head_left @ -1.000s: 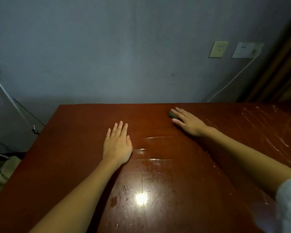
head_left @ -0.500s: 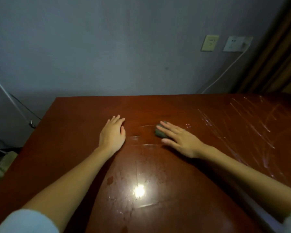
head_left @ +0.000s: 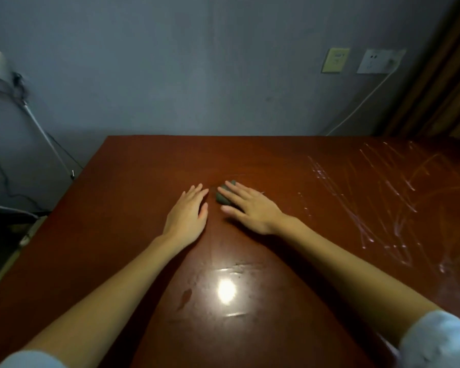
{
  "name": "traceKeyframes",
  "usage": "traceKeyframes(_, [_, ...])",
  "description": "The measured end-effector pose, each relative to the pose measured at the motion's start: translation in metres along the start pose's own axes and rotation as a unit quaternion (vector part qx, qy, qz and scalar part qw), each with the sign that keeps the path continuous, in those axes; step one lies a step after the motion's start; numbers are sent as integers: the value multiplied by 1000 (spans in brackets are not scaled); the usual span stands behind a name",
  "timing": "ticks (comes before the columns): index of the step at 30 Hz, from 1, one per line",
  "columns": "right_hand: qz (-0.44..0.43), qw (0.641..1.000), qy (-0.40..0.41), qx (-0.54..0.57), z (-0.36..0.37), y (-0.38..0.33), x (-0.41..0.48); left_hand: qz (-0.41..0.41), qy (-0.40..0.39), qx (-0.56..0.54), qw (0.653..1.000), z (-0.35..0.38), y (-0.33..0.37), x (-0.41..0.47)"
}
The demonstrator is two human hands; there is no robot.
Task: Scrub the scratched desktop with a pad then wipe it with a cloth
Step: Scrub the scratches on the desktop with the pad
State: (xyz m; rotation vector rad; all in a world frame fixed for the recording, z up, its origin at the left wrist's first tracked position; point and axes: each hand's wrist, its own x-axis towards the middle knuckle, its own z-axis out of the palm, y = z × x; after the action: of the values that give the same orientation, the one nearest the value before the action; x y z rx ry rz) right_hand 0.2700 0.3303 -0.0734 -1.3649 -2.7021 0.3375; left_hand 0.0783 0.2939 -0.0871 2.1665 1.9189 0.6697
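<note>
A glossy reddish-brown desktop (head_left: 276, 160) fills the lower view, with pale scratch marks (head_left: 383, 197) across its right side. My right hand (head_left: 250, 208) lies flat with its fingers pressing down on a small dark green pad (head_left: 221, 198), which peeks out under the fingertips. My left hand (head_left: 187, 217) rests palm down on the wood just left of the pad, fingers together and holding nothing. No cloth is visible.
A grey wall stands behind the desk with two wall sockets (head_left: 335, 60) and a white cable (head_left: 361, 102) running down. A lamp stand (head_left: 37, 126) leans at the far left beyond the desk's left edge. A brown curtain (head_left: 441, 83) hangs at the right.
My right hand has slid the pad leftward and toward me across the desk, ending beside my left hand, which has stayed flat on the wood.
</note>
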Motion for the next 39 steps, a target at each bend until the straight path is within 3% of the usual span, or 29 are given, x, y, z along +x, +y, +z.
traceKeyframes(3, [-42,999,11,2,-1,12,-44,-37,-9,4,999,-3,10,-5])
traceKeyframes(8, [84,996,19,-2,-19,66,-20,-28,-29,51,998,4,29,-29])
traceKeyframes(11, [118,993,4,-17,-16,54,0,-29,-24,73,997,7,28,-30])
traceKeyframes(19, [-37,999,17,-8,6,-26,-104,-36,-17,63,997,7,27,-28])
traceKeyframes(23, [62,998,24,-7,-8,10,-123,-26,-20,64,997,7,27,-28])
traceKeyframes(26, [181,983,29,-6,-19,50,-88,-24,-17,63,998,7,27,-29])
traceKeyframes(29, [230,973,29,-18,-23,61,-45,-24,-7,59,998,8,26,-28])
traceKeyframes(33, [148,988,18,-23,-7,12,-32,-27,3,53,998,10,27,-26])
traceKeyframes(37, [16,999,35,-19,9,-39,-109,-26,5,51,998,9,27,-26])
traceKeyframes(39, [21,999,38,-19,8,-36,-144,-24,-1,48,999,8,27,-27])
